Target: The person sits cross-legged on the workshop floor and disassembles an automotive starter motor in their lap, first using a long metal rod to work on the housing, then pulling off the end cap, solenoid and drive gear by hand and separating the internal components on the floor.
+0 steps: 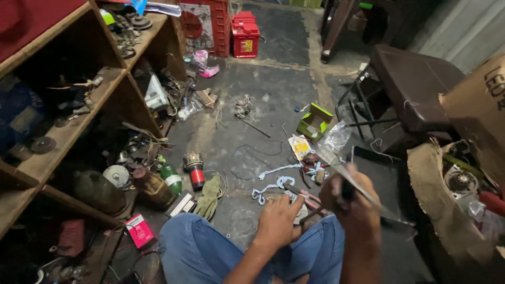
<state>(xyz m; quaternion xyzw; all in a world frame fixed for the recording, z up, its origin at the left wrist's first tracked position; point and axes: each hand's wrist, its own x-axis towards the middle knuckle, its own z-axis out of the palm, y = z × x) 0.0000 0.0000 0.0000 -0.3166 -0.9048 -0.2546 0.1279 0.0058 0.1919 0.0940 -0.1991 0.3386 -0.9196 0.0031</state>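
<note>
I sit on a dark concrete floor with my jeans-clad knees (194,247) in front of me. My right hand (351,202) is closed around the dark handle of a long metal blade (342,171), which runs up and to the left. My left hand (277,221) rests over my knee, fingers curled on a thin reddish rod-like part (310,202) beside the blade. Pale blue cord scraps (273,185) lie on the floor just beyond both hands.
Wooden shelves (79,121) crowded with metal parts stand at left. A red-capped cylinder (195,171), green bottle (171,179) and pink box (139,230) lie nearby. A green carton (314,121), red crates (244,34), a brown chair (415,84) and torn cardboard (447,205) surround me.
</note>
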